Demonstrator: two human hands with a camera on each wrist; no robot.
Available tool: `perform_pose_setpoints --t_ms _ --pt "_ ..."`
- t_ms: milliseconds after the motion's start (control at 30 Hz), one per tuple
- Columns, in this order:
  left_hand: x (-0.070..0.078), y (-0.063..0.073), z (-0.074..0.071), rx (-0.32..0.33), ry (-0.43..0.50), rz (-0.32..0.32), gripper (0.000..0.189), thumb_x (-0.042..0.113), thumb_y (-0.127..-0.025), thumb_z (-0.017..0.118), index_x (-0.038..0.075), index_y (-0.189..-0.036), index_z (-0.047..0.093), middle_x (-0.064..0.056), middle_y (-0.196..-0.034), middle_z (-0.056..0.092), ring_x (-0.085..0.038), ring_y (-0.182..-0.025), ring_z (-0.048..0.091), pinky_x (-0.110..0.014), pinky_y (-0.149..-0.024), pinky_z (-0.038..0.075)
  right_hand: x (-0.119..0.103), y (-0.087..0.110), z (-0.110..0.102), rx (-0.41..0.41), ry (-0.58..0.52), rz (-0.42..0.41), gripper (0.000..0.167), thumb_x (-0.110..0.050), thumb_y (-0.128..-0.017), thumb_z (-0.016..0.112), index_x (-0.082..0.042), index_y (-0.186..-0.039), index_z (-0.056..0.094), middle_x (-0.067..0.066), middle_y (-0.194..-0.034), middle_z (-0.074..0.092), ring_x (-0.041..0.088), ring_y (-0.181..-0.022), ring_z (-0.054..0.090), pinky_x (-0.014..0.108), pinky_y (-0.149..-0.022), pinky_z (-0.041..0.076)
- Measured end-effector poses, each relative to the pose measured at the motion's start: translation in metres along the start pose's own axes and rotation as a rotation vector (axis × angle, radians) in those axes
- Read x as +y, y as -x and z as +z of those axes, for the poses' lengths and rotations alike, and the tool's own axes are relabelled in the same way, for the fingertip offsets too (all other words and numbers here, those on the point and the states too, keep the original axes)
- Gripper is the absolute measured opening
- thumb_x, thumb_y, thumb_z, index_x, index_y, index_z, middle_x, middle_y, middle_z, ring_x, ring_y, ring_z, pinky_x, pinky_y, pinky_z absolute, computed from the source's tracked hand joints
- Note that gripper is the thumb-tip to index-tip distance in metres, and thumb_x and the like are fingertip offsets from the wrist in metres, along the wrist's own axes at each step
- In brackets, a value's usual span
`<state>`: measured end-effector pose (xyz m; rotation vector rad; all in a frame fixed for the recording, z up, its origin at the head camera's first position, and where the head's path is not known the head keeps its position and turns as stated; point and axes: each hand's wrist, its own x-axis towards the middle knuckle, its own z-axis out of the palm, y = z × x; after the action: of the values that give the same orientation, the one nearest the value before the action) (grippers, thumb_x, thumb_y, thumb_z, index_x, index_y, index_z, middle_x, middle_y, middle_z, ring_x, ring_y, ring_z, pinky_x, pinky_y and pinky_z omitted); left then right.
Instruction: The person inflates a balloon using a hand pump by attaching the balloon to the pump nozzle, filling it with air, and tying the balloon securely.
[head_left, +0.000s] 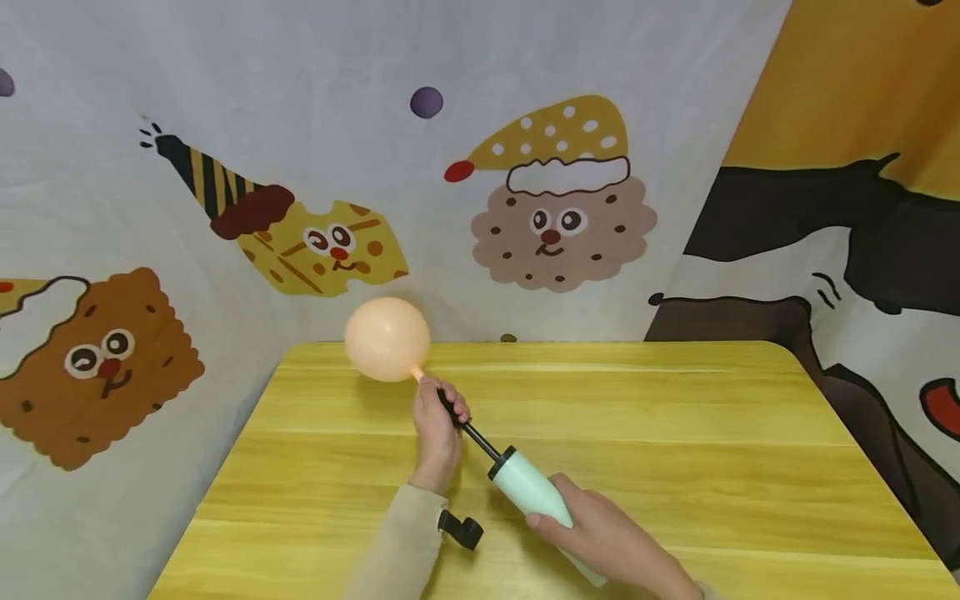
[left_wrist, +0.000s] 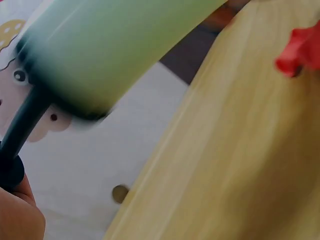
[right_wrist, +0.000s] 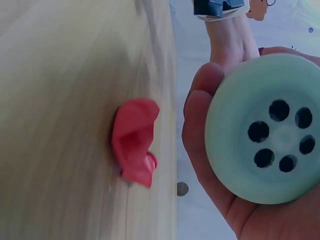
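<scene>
Peach rubber, blown round, makes the balloon point(head_left: 387, 339) at the left, above the far edge of the desk point(head_left: 712, 425) and close to the printed cloth point(head_left: 360, 133); too much air could burst it, as could a rub against anything sharp. Its thin neck point(head_left: 417, 374) runs down into the left hand point(head_left: 437, 429), whose fingers are curled round the black end piece point(head_left: 447, 407) of the pump. They hide the join, so I cannot tell how far the neck sits over the tip; a loose fit there would likely let it slip and fly off, and a hard squeeze could choke the flow. Next comes the bare black rod point(head_left: 483, 442), which might bind if the two hands pull out of line. Further right, the mint pump body point(head_left: 528, 483) is held slanting by the right hand point(head_left: 611, 533), its fingers wrapped round the smooth barrel; a weak grip could slide. At the left wrist view's right edge, a limp red balloon point(left_wrist: 304, 50) lies on the desk, where a stray stroke might knock it.
</scene>
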<state>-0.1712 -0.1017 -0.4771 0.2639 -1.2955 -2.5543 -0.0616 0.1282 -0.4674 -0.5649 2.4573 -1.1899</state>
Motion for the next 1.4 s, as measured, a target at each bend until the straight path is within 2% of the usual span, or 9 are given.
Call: perform_pose_setpoints --t_ms 200,367,600,700,867,1000,1167,1300,1400 --pt "-0.014 0.019 0.01 -0.044 -0.028 -0.069 0.044 0.03 -0.115 0.027 0.012 -0.079 0.045 0.002 -0.065 0.045 -0.007 -0.049 0.044 -0.018 -0.044 0.039 -0.006 -0.016 0.004 0.03 -0.033 -0.02 0.051 -0.049 -0.104 0.059 -0.002 -0.123 0.057 -0.002 -0.079 0.059 0.008 -0.061 0.057 0.029 -0.048 0.05" --pt "-0.017 0.022 0.009 -0.033 -0.035 -0.094 0.044 0.032 -0.115 0.029 0.013 -0.078 0.045 0.003 -0.063 0.045 -0.007 -0.049 0.044 -0.018 -0.044 0.039 -0.007 -0.022 0.01 0.039 -0.05 -0.004 0.053 -0.049 -0.104 0.059 -0.001 -0.124 0.056 0.0 -0.08 0.061 0.01 -0.061 0.058 0.029 -0.048 0.051" --pt "-0.012 0.014 0.002 -0.031 -0.01 -0.073 0.044 0.031 -0.115 0.029 0.011 -0.079 0.045 0.002 -0.065 0.045 -0.007 -0.05 0.043 -0.018 -0.044 0.038 -0.009 -0.015 0.015 0.042 -0.084 0.009 0.056 -0.05 -0.103 0.06 -0.001 -0.129 0.056 0.0 -0.084 0.064 0.009 -0.065 0.06 0.029 -0.051 0.052" --pt "-0.003 0.006 0.001 -0.022 0.008 -0.049 0.044 0.031 -0.115 0.028 0.012 -0.08 0.044 0.002 -0.066 0.045 -0.007 -0.05 0.043 -0.018 -0.045 0.038 -0.009 -0.004 0.009 0.045 -0.051 0.022 0.053 -0.05 -0.103 0.06 -0.004 -0.129 0.057 -0.001 -0.086 0.064 0.009 -0.067 0.059 0.029 -0.054 0.051" --pt "0.017 -0.011 -0.005 0.031 0.046 0.015 0.038 0.03 -0.115 0.03 0.012 -0.084 0.042 0.003 -0.067 0.046 -0.007 -0.049 0.043 -0.018 -0.043 0.038 -0.007 0.016 -0.004 0.007 0.024 0.069 0.051 -0.055 -0.1 0.061 -0.012 -0.127 0.058 -0.005 -0.092 0.063 0.009 -0.073 0.055 0.031 -0.064 0.048" --pt "0.025 -0.016 -0.007 0.057 0.065 0.035 0.035 0.027 -0.115 0.03 0.013 -0.085 0.042 0.004 -0.066 0.047 -0.006 -0.048 0.044 -0.017 -0.042 0.038 -0.006 0.024 -0.009 -0.012 0.043 0.057 0.048 -0.056 -0.1 0.061 -0.014 -0.124 0.059 -0.007 -0.094 0.062 0.008 -0.075 0.055 0.032 -0.067 0.048" --pt "0.018 -0.007 -0.002 0.038 0.02 0.022 0.039 0.029 -0.116 0.027 0.012 -0.083 0.042 0.003 -0.064 0.046 -0.007 -0.047 0.043 -0.018 -0.042 0.038 -0.005 0.02 -0.005 0.014 0.061 0.04 0.048 -0.057 -0.101 0.06 -0.013 -0.122 0.058 -0.008 -0.089 0.06 0.006 -0.072 0.054 0.03 -0.064 0.047" --pt "0.006 0.005 0.007 0.007 0.0 -0.005 0.042 0.029 -0.115 0.026 0.011 -0.082 0.043 0.003 -0.065 0.045 -0.007 -0.048 0.043 -0.018 -0.043 0.038 -0.006 0.01 -0.002 0.053 0.064 0.031 0.05 -0.056 -0.101 0.06 -0.01 -0.122 0.058 -0.008 -0.081 0.058 0.006 -0.066 0.054 0.028 -0.057 0.047" --pt "-0.004 0.014 0.014 -0.01 -0.004 -0.035 0.044 0.03 -0.115 0.027 0.011 -0.08 0.044 0.002 -0.064 0.045 -0.007 -0.049 0.043 -0.018 -0.043 0.038 -0.008 0.0 0.0 0.07 0.027 0.005 0.049 -0.053 -0.102 0.06 -0.007 -0.121 0.058 -0.006 -0.078 0.058 0.006 -0.063 0.055 0.027 -0.053 0.048"
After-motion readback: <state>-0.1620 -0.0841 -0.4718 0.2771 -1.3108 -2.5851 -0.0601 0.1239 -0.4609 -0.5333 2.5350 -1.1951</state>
